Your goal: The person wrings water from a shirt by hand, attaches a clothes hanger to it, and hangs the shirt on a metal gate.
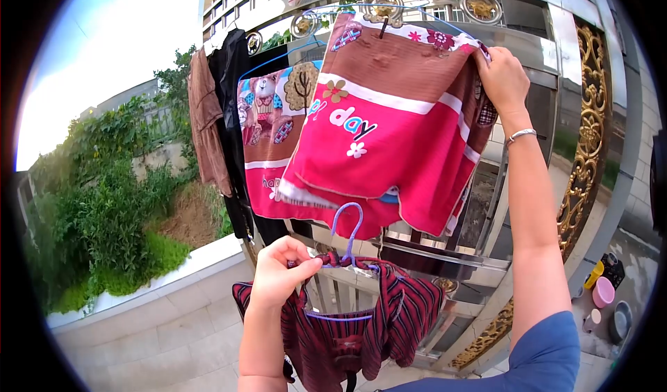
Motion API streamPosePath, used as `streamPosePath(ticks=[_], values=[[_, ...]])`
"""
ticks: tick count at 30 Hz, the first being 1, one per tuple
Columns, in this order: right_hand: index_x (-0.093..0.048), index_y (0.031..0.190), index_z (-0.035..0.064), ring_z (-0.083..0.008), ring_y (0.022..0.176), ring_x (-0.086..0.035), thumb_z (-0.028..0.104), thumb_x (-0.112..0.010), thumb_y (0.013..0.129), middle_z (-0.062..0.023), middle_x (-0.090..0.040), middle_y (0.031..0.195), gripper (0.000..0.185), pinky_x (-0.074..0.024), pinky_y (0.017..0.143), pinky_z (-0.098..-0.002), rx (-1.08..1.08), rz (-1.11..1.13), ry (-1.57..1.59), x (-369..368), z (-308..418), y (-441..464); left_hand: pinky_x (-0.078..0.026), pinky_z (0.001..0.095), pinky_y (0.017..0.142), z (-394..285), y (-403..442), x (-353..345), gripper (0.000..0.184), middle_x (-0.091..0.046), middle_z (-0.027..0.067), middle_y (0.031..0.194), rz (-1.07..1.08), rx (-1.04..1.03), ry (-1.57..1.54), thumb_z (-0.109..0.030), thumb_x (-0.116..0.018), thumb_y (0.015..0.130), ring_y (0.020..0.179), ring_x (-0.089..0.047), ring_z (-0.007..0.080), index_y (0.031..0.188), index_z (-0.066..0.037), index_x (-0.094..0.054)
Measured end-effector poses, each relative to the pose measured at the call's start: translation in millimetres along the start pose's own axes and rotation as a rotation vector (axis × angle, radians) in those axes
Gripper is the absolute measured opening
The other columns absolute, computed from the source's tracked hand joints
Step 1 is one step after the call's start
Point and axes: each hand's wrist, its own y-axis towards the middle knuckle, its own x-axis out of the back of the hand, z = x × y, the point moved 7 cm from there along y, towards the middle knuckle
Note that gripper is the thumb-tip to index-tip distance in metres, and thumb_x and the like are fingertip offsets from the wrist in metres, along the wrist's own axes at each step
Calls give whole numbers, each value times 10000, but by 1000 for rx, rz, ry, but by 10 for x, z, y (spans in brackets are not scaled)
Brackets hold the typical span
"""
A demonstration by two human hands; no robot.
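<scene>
My left hand (279, 270) pinches the collar of a dark red and black striped shirt (413, 309), close to the hook of its purple hanger (349, 234). Raised at upper right, my right hand (501, 81) grips the top corner of a pink and brown printed cloth (410, 138) reading "day". This cloth hangs from a blue hanger (445, 21) on the metal gate. The shirt is below it, the hanger hook overlapping its lower edge in view. Behind, to the left, is another bear-printed cloth (264, 131) on a blue hanger. My right fingertips are partly hidden.
A brown garment (206, 121) and a black garment (233, 86) hang at the left. The shiny metal gate (549, 65) has gold ornaments. A low tiled wall (174, 281) borders green plants. Basins, including a pink one (603, 292), sit on the ground at lower right.
</scene>
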Motion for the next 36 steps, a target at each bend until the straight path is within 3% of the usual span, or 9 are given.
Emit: streamPosePath(ticks=[13, 16, 18, 26, 28, 30, 32, 33, 36], values=[[-618, 762, 80, -239, 809, -545, 392, -512, 782, -45, -584, 873, 330, -454, 667, -342, 201, -95, -26, -88, 910, 334, -412, 188, 525, 67, 126, 436, 173, -574, 32, 659, 10, 17, -16, 43, -655, 664, 590, -532, 71, 722, -28, -508], [-638, 699, 86, -264, 734, -567, 459, -524, 750, -90, -590, 756, 393, -463, 621, -354, 246, -160, -36, -150, 1174, 505, -403, 183, 500, 62, 189, 545, 179, -574, 34, 642, 13, 33, -36, 40, -655, 666, 561, -526, 68, 722, -31, -501], [-643, 712, 89, -278, 741, -574, 477, -511, 752, -107, -601, 760, 412, -465, 628, -366, 237, -159, -33, -247, 1303, 620, -295, 171, 361, 46, 247, 619, 189, -532, 20, 570, -17, 7, -52, 31, -644, 665, 423, -441, 53, 703, -54, -481], [-637, 772, 91, -291, 745, -581, 436, -519, 762, -116, -604, 757, 365, -462, 628, -375, 179, -173, -7, -622, 1679, 1005, -287, 162, 373, 104, 461, 825, 195, -554, 20, 582, -31, 0, -63, 15, -664, 670, 445, -453, 37, 712, -50, -485], [-634, 775, 66, -328, 759, -586, 532, -428, 780, -145, -611, 778, 510, -472, 655, -396, 179, -96, -58, -690, 1775, 1123, -283, 163, 373, 167, 517, 891, 191, -546, 10, 573, -61, -8, -42, 17, -658, 674, 441, -445, 34, 708, -53, -484], [-615, 833, 54, -317, 775, -580, 482, -463, 788, -147, -606, 814, 457, -463, 662, -382, 146, -34, -57, -730, 1862, 1210, -281, 163, 374, 186, 589, 961, 186, -542, 4, 568, -88, -22, -45, 17, -654, 678, 439, -443, 32, 706, -57, -485], [-622, 736, 60, -257, 750, -591, 291, -445, 807, -113, -616, 780, 299, -459, 669, -379, 65, -55, 45, -812, 1880, 1353, -311, 160, 364, 212, 654, 1027, 184, -563, 56, 595, -107, 9, -61, 48, -641, 658, 417, -451, 55, 701, -45, -488], [-641, 831, 54, -308, 845, -581, 234, -452, 748, -176, -605, 869, 274, -449, 711, -399, 33, 50, 102, -905, 1867, 1451, -308, 160, 364, 216, 697, 1060, 183, -562, 54, 593, -111, 4, -49, 47, -641, 659, 416, -449, 54, 700, -46, -488], [-641, 797, 52, -298, 830, -589, 255, -445, 759, -166, -613, 834, 284, -448, 724, -396, 48, 43, 50, -1077, 1886, 1631, -304, 161, 363, 242, 782, 1108, 181, -558, 49, 587, -134, -8, -32, 45, -640, 662, 412, -443, 52, 696, -48, -488]])
